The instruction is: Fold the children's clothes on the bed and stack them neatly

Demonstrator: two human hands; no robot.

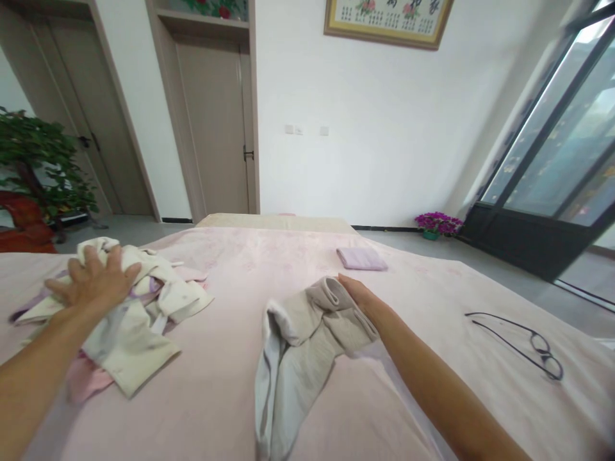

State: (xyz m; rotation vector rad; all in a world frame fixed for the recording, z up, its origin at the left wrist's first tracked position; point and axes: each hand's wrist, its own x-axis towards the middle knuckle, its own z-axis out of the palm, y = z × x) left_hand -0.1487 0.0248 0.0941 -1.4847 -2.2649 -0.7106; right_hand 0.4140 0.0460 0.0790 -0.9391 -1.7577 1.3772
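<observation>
Fingers spread, my left hand (pixel 91 282) rests palm down on a loose heap of cream clothes (pixel 134 339) at the left, with pink and purple pieces showing in it. Near the centre, my right hand (pixel 358 294) grips the right edge of a beige-grey garment (pixel 312 326); its fingers are mostly hidden behind the cloth. The garment looks bunched, with one rolled opening at the top and a long part hanging toward me. Its exact kind is unclear.
A pink patterned sheet (pixel 230 397) covers the broad surface. Beyond the garment lies a folded lilac cloth (pixel 361 258). Black-framed glasses (pixel 541 342) lie at the right. Purple flowers (pixel 438 222) stand on the floor by the wall; a leafy plant (pixel 43 153) is at the left.
</observation>
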